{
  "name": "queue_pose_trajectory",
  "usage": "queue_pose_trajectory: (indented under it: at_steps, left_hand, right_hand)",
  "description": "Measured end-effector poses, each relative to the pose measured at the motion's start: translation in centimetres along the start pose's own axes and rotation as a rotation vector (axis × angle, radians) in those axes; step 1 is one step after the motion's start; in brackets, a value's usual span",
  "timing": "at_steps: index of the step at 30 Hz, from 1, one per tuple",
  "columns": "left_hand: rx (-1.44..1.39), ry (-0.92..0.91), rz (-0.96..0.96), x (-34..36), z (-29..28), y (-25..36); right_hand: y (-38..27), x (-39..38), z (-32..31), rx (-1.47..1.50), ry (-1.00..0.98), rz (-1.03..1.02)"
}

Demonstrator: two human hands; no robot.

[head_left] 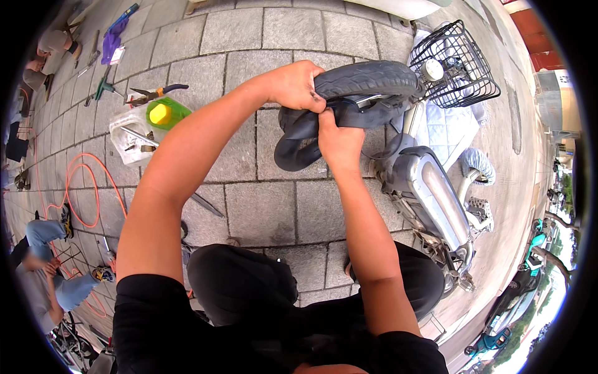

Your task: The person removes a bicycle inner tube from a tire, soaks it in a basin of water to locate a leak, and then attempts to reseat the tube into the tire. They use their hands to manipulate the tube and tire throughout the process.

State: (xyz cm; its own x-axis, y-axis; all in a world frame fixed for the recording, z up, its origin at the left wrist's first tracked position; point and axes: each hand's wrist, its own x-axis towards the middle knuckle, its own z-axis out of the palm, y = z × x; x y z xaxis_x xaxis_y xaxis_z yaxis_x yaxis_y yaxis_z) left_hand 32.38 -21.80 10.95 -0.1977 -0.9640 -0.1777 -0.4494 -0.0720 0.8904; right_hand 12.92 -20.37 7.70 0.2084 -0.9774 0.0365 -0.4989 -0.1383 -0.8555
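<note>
A treaded black tire (367, 79) sits on the wheel of an electric bike (433, 196) lying on its side. My left hand (299, 86) is closed over the tire's left end, with the thumb pressed in at its edge. Just below it, my right hand (341, 142) is closed on a smooth black inner tube (296, 149), its thumb up close to the left thumb. A loop of that tube hangs out of the tire toward me. The hands hide where the tube enters the tire.
Left on the paving are a cut plastic container (132, 140) with a green section and yellow cap, pliers (159, 92), a green-handled tool (103, 87), a purple cloth (112, 40) and an orange hose (96, 187). A wire basket (458, 65) sits right; a seated person (47, 268) is lower left.
</note>
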Motion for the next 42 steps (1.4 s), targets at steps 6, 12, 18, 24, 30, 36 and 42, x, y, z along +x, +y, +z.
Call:
queue_pose_trajectory:
  at_steps: [6,12,18,24,30,36,42]
  left_hand:
    - [-0.082,-0.019,-0.037,-0.4,0.3,0.5]
    - [-0.118,0.058,-0.018,-1.0,1.6,0.6]
    - [-0.13,0.206,-0.03,-2.0,4.0,1.4]
    - [-0.131,0.285,-0.096,-2.3,5.1,1.9]
    - [-0.13,0.371,0.001,-1.8,5.1,3.4]
    - [0.268,0.58,-0.174,-1.3,7.3,7.0]
    - [0.461,0.732,-0.245,-1.6,9.6,9.0]
  right_hand:
    - [0.8,1.9,-1.2,0.126,-0.106,-0.061]
    - [-1.9,2.9,-2.5,0.397,-0.295,0.447]
    - [-0.2,4.5,-6.6,0.384,-0.711,0.48]
    - [0.5,5.4,-14.0,0.667,-0.662,0.696]
    - [4.3,6.4,-10.7,0.637,-0.6,0.558]
    - [2.6,9.2,-14.3,-0.08,-0.98,0.443]
    - [1.8,12.5,-17.6,-0.671,0.0,-0.882]
